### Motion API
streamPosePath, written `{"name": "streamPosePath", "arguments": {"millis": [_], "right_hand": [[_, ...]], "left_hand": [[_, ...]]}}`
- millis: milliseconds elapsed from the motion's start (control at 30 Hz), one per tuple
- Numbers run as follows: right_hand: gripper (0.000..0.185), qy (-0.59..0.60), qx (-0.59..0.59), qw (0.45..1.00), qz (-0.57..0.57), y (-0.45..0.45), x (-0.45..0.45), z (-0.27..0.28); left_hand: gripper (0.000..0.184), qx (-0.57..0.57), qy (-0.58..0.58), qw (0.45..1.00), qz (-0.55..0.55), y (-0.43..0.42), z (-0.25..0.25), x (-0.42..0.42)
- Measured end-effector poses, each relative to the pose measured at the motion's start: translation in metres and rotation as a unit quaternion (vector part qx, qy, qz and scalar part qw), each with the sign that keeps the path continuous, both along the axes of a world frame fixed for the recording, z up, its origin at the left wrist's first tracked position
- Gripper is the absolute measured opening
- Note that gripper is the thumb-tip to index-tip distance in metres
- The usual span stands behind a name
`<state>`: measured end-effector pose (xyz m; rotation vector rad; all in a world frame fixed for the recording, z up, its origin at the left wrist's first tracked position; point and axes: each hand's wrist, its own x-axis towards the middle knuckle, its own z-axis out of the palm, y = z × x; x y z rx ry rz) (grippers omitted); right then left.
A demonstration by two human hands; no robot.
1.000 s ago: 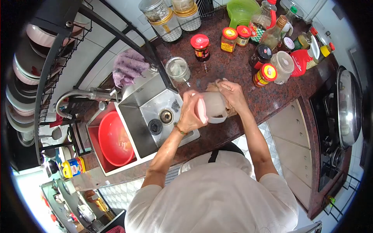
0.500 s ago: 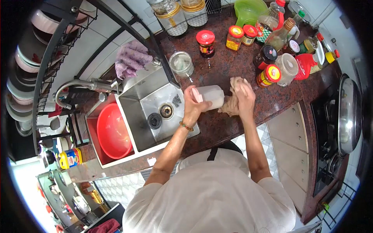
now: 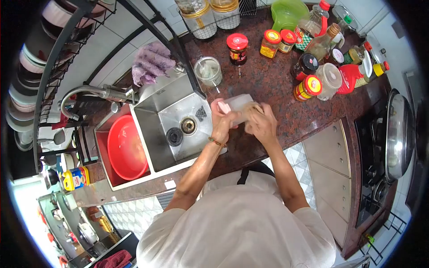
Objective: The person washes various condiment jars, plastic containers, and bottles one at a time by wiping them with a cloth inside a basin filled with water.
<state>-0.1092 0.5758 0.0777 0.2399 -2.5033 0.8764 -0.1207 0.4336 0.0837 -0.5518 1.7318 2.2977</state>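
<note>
My left hand [image 3: 221,126] is closed around a translucent plastic container [image 3: 239,102] with a pink part at its left end. The container lies on its side above the counter, just right of the sink. My right hand [image 3: 263,124] is closed on a beige cloth [image 3: 253,108], pressed against the container's right side. Motion smears the cloth and fingertips, and much of the cloth is hidden under the fingers. Beyond my left hand stands a clear jar [image 3: 208,71] with something whitish inside.
To the left is a steel sink [image 3: 165,147] with a red basin [image 3: 127,147] beside it. A red-lidded jar [image 3: 237,48] stands at the back. Several bottles and jars, including a yellow-labelled jar [image 3: 307,88], crowd the right. A dish rack [image 3: 53,80] rises on the left.
My right hand has moved left with the cloth, from the counter onto the container. My left hand still holds the container, which has shifted slightly left and tilted.
</note>
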Motion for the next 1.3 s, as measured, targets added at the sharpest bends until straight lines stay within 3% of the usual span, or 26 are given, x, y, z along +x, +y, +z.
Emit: {"name": "streamPosePath", "arguments": {"millis": [67,100,200,233,333,433,533,633,833,967,1067,1300], "right_hand": [[0.018,-0.134,0.078,0.988,0.014,0.024,0.01,-0.017],[0.019,-0.18,-0.02,0.983,0.01,0.042,0.011,-0.018],[0.018,-0.101,-0.304,0.947,-0.002,0.054,0.003,-0.022],[0.019,-0.105,-0.344,0.933,0.038,0.045,0.002,0.0],[0.02,-0.049,-0.27,0.957,0.094,0.017,-0.009,-0.01],[0.02,-0.073,-0.032,0.997,0.02,0.001,-0.015,0.002],[0.02,-0.163,0.046,0.985,0.013,-0.005,-0.024,0.006],[0.022,-0.16,0.069,0.985,0.016,-0.002,-0.034,0.009],[0.024,-0.207,0.142,0.968,0.022,0.028,-0.025,0.021],[0.025,-0.186,0.119,0.975,-0.014,0.041,-0.007,0.025],[0.025,-0.088,0.082,0.993,0.01,0.035,-0.005,0.022],[0.02,-0.249,0.165,0.954,-0.008,0.023,-0.011,0.004]], "left_hand": [[0.074,-0.045,0.021,0.999,0.015,-0.006,-0.006,0.002],[0.074,-0.073,0.047,0.996,0.014,-0.011,-0.007,0.002],[0.074,-0.103,0.046,0.993,0.025,-0.01,0.005,0.0],[0.074,-0.105,0.04,0.993,0.024,-0.007,0.011,-0.007],[0.074,-0.038,-0.03,0.999,0.009,0.003,0.006,-0.01],[0.073,-0.079,-0.053,0.995,-0.012,0.003,-0.005,-0.008],[0.071,-0.21,0.047,0.977,-0.002,0.003,-0.029,-0.014],[0.063,-0.327,0.08,0.942,0.003,0.004,-0.031,-0.026],[0.077,-0.413,0.028,0.898,-0.152,0.013,0.015,-0.038],[0.079,-0.436,0.013,0.882,-0.181,0.014,0.016,-0.04],[0.078,-0.444,0.021,0.873,-0.2,0.016,0.014,-0.042],[0.068,-0.53,0.069,0.813,-0.231,0.028,0.04,-0.043]]}}
